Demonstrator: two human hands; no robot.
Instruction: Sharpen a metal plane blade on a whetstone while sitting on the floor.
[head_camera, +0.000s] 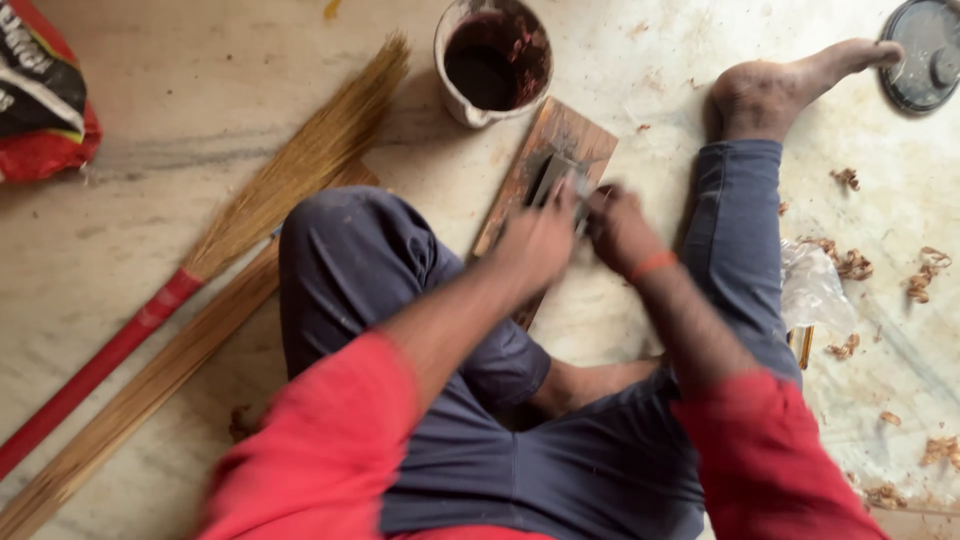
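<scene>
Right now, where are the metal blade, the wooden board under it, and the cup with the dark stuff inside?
metal blade (553, 178), head view, on its grey flat face above the fingers.
wooden board (570, 135), head view, on its bare upper end.
cup (452, 92), head view, on its pale outer wall.

A person sits on the floor with knees spread and both arms stretched forward between them. The left hand (535, 240) and right hand (620, 228) meet side by side, fingers curled downward, blurred. Red sleeves cover the upper arms; an orange band circles the right wrist.
</scene>
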